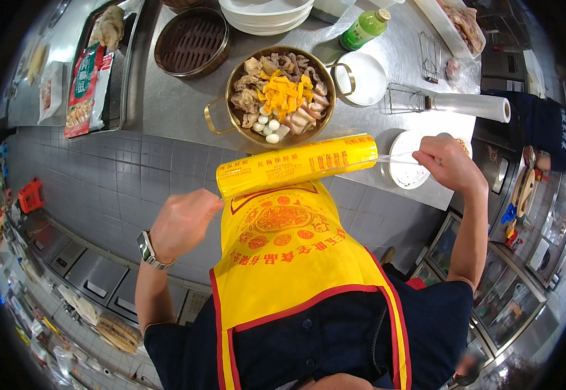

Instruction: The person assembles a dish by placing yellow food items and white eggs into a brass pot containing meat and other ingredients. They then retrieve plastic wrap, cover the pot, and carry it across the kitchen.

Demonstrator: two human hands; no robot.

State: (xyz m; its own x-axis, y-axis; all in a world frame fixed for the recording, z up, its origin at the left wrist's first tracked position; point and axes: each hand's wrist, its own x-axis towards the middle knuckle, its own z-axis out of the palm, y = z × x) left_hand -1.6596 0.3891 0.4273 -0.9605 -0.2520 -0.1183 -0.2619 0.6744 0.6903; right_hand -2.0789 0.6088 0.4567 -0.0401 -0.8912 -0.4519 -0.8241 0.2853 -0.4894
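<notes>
A yellow roll with red print [296, 166], which looks like wrapped cling film, lies at a slant at the counter's front edge, before my apron. My right hand [452, 162] is closed in a pinch on clear film that stretches from the roll's right end. My left hand [185, 222] is closed with its fingertips at the roll's lower left end; what they pinch is too small to make out. Just beyond the roll stands a brass two-handled pot [233, 123] filled with meat pieces, orange-yellow strips [283, 92] and small white eggs [272, 129].
White plates [364, 78] sit right of the pot, one with food scraps [407, 170]. A clear film roll [474, 106], green bottle [365, 30], slatted round steamer [192, 42] and stacked white dishes [266, 19] stand around. Left is a metal tray [127, 84] with a red packet [87, 91].
</notes>
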